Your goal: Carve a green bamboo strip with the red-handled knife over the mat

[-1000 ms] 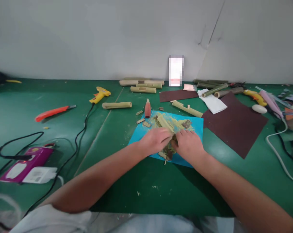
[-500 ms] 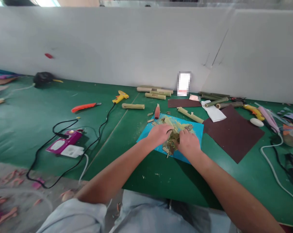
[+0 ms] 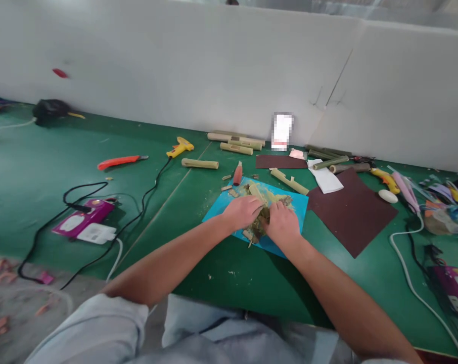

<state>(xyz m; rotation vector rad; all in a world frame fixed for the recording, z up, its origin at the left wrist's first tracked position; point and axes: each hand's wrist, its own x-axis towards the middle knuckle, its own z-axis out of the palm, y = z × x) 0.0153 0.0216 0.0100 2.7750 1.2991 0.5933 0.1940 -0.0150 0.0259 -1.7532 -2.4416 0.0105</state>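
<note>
A blue sheet (image 3: 216, 204) lies on the green table, with a heap of brown-green scraps and pale shavings (image 3: 256, 228) on it. My left hand (image 3: 242, 212) is closed at the left of the heap, its curled fingertips in the scraps. From the right, my right hand (image 3: 284, 220) closes on the same scraps, its fingers bent down and partly hidden. Between the hands a dull brown-green piece shows; its exact kind is unclear. A light bamboo piece (image 3: 255, 191) lies just beyond my left fingers. Behind the heap is a small red-handled tool (image 3: 237, 174).
Cut bamboo tubes (image 3: 236, 148) lie toward the wall. At left are a yellow glue gun (image 3: 180, 147), a red-orange cutter (image 3: 119, 162) and a purple power strip (image 3: 85, 217) with cords. Dark brown sheet (image 3: 352, 217), white paper (image 3: 329, 181) and another glue gun (image 3: 385, 180) lie at right.
The camera view has turned slightly, so the table's things sit further left in the picture. My hands remain at the heap, with only small finger movement.
</note>
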